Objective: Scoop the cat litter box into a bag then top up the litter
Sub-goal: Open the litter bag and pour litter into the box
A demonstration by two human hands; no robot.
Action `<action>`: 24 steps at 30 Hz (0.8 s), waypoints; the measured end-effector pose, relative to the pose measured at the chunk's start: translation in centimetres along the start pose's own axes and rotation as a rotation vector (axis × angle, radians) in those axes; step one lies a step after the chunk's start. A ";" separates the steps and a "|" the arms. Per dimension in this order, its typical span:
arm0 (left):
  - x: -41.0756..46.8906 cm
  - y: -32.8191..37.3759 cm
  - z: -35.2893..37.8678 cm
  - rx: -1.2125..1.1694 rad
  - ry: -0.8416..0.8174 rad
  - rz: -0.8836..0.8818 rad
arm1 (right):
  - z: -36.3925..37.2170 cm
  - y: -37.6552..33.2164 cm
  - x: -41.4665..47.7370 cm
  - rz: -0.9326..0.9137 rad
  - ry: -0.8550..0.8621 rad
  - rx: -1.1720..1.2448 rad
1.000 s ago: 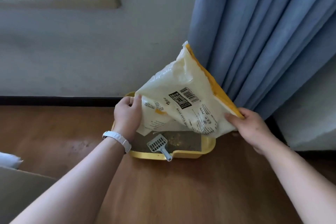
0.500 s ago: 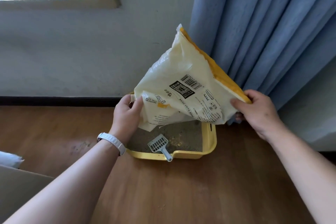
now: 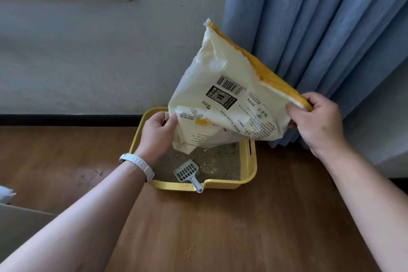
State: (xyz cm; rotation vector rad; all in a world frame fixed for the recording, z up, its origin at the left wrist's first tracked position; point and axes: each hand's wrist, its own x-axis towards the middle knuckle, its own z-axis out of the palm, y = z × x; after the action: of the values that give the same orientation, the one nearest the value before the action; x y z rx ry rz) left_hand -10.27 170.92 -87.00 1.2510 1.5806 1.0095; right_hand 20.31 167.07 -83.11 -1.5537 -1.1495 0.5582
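Litter bag (image 3: 220, 86) is gripped at both ends. Left hand (image 3: 157, 133): fingers curled round the low left corner, thumb on the printed face. Right hand (image 3: 318, 121): fingers curled over the raised, yellow-edged right corner. Bag is tilted, low end over the far part of the yellow litter box (image 3: 251, 161). Grey scoop (image 3: 187, 172) lies in the litter (image 3: 220, 161), handle on the near rim. Box sits on the wood floor (image 3: 220, 227), blue curtain (image 3: 309, 28) far right.

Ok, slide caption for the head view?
Left hand and right hand hold litter bag tilted over yellow litter box; scoop rests inside.
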 end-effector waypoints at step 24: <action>1.9 0.8 0.7 -0.172 0.040 -0.155 | 1.5 -4.3 3.1 0.006 0.029 0.169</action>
State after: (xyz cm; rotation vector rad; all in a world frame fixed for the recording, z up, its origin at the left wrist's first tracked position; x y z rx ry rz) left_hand -9.67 172.97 -86.72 0.9817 1.5595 1.0518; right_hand 18.79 170.38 -78.98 -1.4157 -1.0485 0.6185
